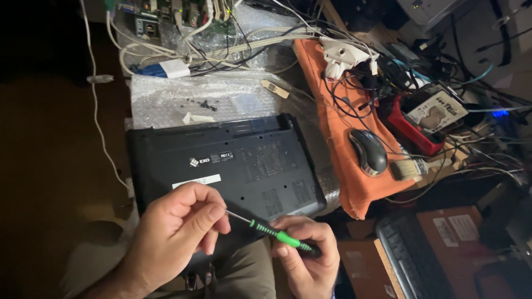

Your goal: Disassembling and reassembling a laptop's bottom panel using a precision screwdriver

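Observation:
A black laptop (238, 160) lies upside down in front of me, its underside with vents and labels facing up. My right hand (305, 254) grips the green and black handle of a small screwdriver (274, 232). My left hand (177, 232) pinches the thin metal shaft near its tip, over the laptop's near edge. The tip itself is hidden behind my left fingers.
Bubble wrap (166, 97) with several small black screws (205, 103) lies behind the laptop. An orange cloth (338, 133) carries a black mouse (368, 150), a brush (407, 169) and tangled cables. A circuit board (166, 14) sits far back. A keyboard (402, 254) is at lower right.

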